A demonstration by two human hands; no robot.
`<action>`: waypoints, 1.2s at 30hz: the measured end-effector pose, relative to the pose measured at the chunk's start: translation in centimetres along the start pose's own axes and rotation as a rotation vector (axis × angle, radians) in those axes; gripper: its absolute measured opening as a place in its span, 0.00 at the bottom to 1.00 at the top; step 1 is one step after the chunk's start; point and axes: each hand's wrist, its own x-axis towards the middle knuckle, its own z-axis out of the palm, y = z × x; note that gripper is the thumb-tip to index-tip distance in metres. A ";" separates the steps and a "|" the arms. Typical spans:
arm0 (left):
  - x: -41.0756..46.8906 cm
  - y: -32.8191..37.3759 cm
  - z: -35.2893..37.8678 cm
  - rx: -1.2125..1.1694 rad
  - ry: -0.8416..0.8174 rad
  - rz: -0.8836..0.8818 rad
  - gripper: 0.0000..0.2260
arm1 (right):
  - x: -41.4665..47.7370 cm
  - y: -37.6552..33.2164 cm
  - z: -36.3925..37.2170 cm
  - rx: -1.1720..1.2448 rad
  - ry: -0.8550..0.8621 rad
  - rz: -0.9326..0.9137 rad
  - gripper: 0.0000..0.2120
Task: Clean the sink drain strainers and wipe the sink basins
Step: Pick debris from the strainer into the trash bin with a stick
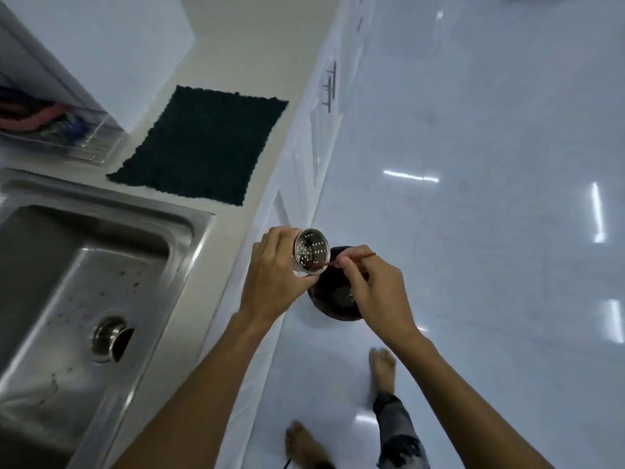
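My left hand (275, 275) grips a perforated steel drain strainer cup (311, 250), tilted with its open mouth facing me, out past the counter edge. My right hand (370, 286) pinches a thin red stick (351, 259) whose tip reaches into the strainer's lower rim. Both hang above a dark round bin (333, 308) on the floor. The steel sink basin (84, 265) lies at the left, with an open drain hole (113, 338) and dark specks on its bottom.
A dark green cloth (199, 143) lies flat on the pale counter (247, 62) beyond the sink. A wire rack (64, 137) with items stands at the far left. White cabinet fronts with handles (329, 86) drop to a glossy white floor. My bare feet (382, 367) stand beside the bin.
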 end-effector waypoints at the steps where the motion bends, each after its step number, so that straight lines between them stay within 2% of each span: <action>1: 0.4 0.5 2.2 -0.007 -0.029 0.002 0.30 | 0.4 2.1 -0.8 0.007 0.022 0.029 0.07; 9: 0.4 -0.9 21.9 0.017 -0.275 -0.118 0.33 | 4.2 20.6 -1.0 0.047 0.072 0.181 0.05; 15: -1.6 -3.8 31.4 0.040 -0.355 -0.154 0.34 | 4.9 30.7 2.5 0.034 -0.051 0.216 0.05; 20: -2.8 -5.5 34.7 0.054 -0.395 -0.203 0.34 | 5.0 35.6 5.3 -0.008 -0.021 0.302 0.07; 24: -3.3 -6.1 35.7 0.041 -0.443 -0.270 0.35 | 4.3 36.1 6.8 0.053 -0.011 0.328 0.08; 27: -3.5 -6.3 36.0 0.033 -0.484 -0.252 0.34 | 3.9 36.4 7.6 0.042 -0.048 0.346 0.09; 31: -3.3 -6.7 36.0 0.030 -0.508 -0.283 0.32 | 4.7 37.0 7.8 0.034 0.007 0.419 0.10; 36: -2.7 -7.1 35.9 0.025 -0.547 -0.311 0.34 | 4.7 37.1 8.1 0.065 -0.041 0.370 0.08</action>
